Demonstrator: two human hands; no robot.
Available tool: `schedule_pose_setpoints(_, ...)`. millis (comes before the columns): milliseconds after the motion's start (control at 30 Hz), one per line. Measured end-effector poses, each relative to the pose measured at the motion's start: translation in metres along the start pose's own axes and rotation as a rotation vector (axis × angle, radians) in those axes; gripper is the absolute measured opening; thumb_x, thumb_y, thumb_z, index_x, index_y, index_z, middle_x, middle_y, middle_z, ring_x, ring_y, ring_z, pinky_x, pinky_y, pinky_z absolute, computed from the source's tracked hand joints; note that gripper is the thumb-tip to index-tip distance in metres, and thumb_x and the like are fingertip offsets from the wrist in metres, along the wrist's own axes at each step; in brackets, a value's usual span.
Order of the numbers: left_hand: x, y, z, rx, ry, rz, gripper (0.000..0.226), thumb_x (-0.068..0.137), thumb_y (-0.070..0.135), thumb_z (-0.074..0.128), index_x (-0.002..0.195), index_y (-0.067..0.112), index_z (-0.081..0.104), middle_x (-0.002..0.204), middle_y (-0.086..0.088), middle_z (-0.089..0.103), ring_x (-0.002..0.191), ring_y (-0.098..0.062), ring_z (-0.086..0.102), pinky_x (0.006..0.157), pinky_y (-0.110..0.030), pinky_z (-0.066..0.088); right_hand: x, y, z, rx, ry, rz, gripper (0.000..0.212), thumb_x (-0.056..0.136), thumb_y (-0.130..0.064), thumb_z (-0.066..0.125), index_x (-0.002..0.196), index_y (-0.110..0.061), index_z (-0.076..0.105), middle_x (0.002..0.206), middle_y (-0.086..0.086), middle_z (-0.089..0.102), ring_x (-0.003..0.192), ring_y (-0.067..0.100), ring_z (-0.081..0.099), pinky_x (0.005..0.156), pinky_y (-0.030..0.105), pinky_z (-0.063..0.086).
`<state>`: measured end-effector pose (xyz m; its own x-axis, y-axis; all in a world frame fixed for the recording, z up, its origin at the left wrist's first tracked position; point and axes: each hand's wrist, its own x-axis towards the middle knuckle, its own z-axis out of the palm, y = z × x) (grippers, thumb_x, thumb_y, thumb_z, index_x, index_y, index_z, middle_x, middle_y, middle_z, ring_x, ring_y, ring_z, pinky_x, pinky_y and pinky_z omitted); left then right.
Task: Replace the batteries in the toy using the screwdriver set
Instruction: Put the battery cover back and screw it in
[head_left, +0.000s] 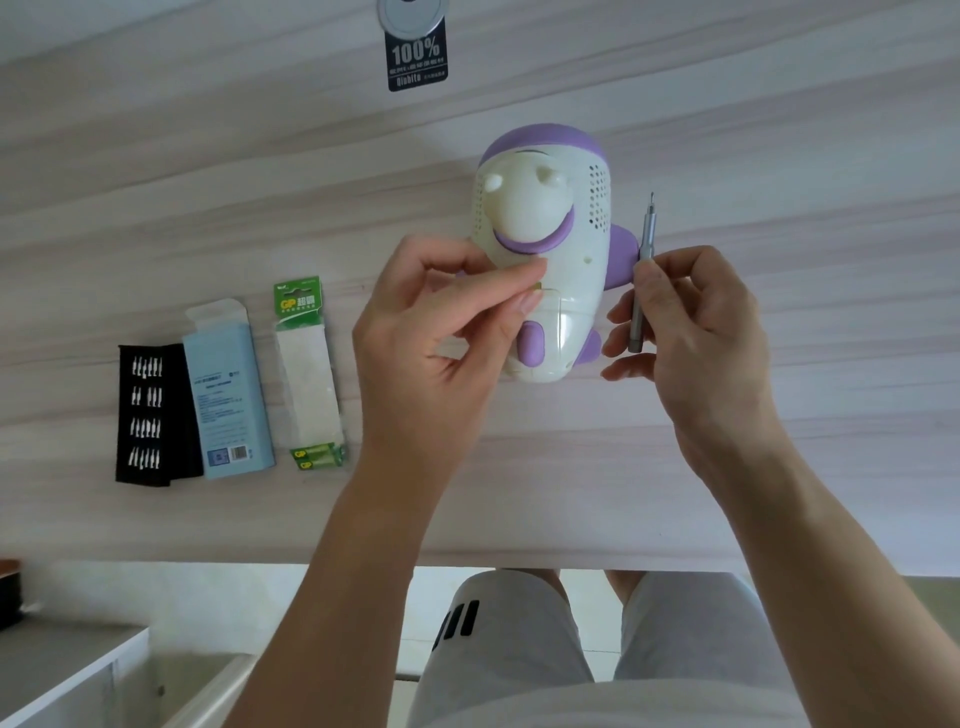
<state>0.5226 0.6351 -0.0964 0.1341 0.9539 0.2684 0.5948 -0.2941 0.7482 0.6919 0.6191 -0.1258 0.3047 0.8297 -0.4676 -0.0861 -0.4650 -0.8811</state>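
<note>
On pale wood-grain table: white-and-purple plastic toy, centre.
Left hand: thumb and forefinger pinching toy's front, hiding its left side.
Right hand: curled round slim grey metal screwdriver, beside toy.
Far left: green battery pack, blue carton, black bit tray.

Left hand pinches the toy — right hand grips the screwdriver upright.
</note>
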Motion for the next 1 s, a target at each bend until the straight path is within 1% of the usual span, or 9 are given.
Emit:
schedule_pose_setpoints(100,-0.0014,-0.001,0.0005,0.01,0.012,0.005,0.017,0.092,0.007,0.071,0.108,0.01,0.074,0.099,-0.002,0.056,0.076,-0.018,0.06,0.075,-0.021,0.047,0.0,0.0002,0.0003,0.004,-0.005,-0.001,0.016,0.104,-0.018,0.048,0.09,-0.017,0.054,0.072,-0.001,0.064,0.057,0.016,0.061,0.05,0.031,0.053)
schedule_pose_setpoints(233,-0.0013,-0.005,0.0009,0.021,-0.002,0.069,0.015,0.093,0.008,0.07,0.108,0.006,0.074,0.099,-0.005,0.054,0.075,-0.025,0.061,0.07,-0.03,0.052,-0.0002,0.0006,0.0002,0.01,-0.002,0.004,0.016,0.104,-0.018,0.048,0.089,-0.018,0.054,0.072,-0.001,0.064,0.058,0.017,0.061,0.049,0.03,0.053)
schedule_pose_setpoints(333,-0.0023,-0.0078,0.0013,0.029,-0.006,0.115,0.017,0.094,0.007,0.069,0.11,0.001,0.073,0.097,-0.01,0.052,0.072,-0.027,0.06,0.07,-0.025,0.052,-0.0008,0.001,0.0004,0.007,0.004,0.006,0.014,0.104,-0.018,0.049,0.092,-0.014,0.055,0.074,0.001,0.064,0.057,0.015,0.061,0.049,0.029,0.053)
schedule_pose_setpoints(467,-0.0025,-0.007,0.002,0.06,-0.016,0.138,0.018,0.094,0.005,0.069,0.111,0.001,0.073,0.097,-0.01,0.051,0.076,-0.02,0.058,0.076,-0.016,0.047,-0.0012,0.0008,0.0007,0.016,0.018,0.015,0.014,0.104,-0.018,0.049,0.093,-0.012,0.055,0.072,0.001,0.064,0.055,0.012,0.059,0.048,0.028,0.053)
schedule_pose_setpoints(533,-0.0028,-0.007,0.0024,0.055,-0.012,0.134,0.018,0.094,0.005,0.069,0.112,0.002,0.072,0.098,-0.011,0.052,0.079,-0.023,0.059,0.076,-0.02,0.049,-0.0018,0.0007,0.0009,0.016,0.021,0.014,0.015,0.104,-0.018,0.049,0.092,-0.013,0.055,0.072,0.001,0.064,0.055,0.013,0.06,0.048,0.028,0.053)
schedule_pose_setpoints(667,-0.0047,-0.0094,0.0013,0.047,-0.012,0.133,0.02,0.095,0.007,0.067,0.114,0.002,0.071,0.102,-0.013,0.053,0.077,-0.031,0.062,0.073,-0.038,0.054,-0.0029,0.0005,0.0019,0.008,0.024,0.014,0.014,0.104,-0.018,0.049,0.093,-0.012,0.055,0.072,0.001,0.064,0.056,0.013,0.06,0.049,0.028,0.054)
schedule_pose_setpoints(733,-0.0047,-0.01,0.0003,0.051,-0.014,0.137,0.02,0.095,0.007,0.067,0.114,0.001,0.071,0.103,-0.013,0.054,0.075,-0.031,0.062,0.072,-0.038,0.054,-0.0032,0.0006,0.0023,0.005,0.025,0.014,0.014,0.104,-0.019,0.049,0.093,-0.013,0.055,0.072,0.0,0.065,0.056,0.013,0.061,0.049,0.029,0.054)
schedule_pose_setpoints(867,-0.0025,-0.0083,0.0009,0.023,-0.018,0.13,0.021,0.095,0.006,0.068,0.115,0.0,0.071,0.103,-0.016,0.054,0.069,-0.03,0.061,0.074,-0.028,0.053,-0.0035,0.0014,0.0016,0.007,0.029,0.014,0.015,0.104,-0.019,0.05,0.092,-0.014,0.055,0.071,-0.001,0.065,0.055,0.012,0.06,0.049,0.03,0.055)
schedule_pose_setpoints(1000,-0.0029,-0.0092,0.0025,0.01,-0.02,0.124,0.018,0.094,0.004,0.069,0.111,0.003,0.072,0.103,-0.017,0.056,0.07,-0.031,0.061,0.07,-0.036,0.054,-0.0047,0.0028,0.0011,0.016,0.025,0.015,0.015,0.104,-0.019,0.05,0.091,-0.015,0.055,0.071,-0.001,0.064,0.056,0.013,0.06,0.049,0.03,0.054)
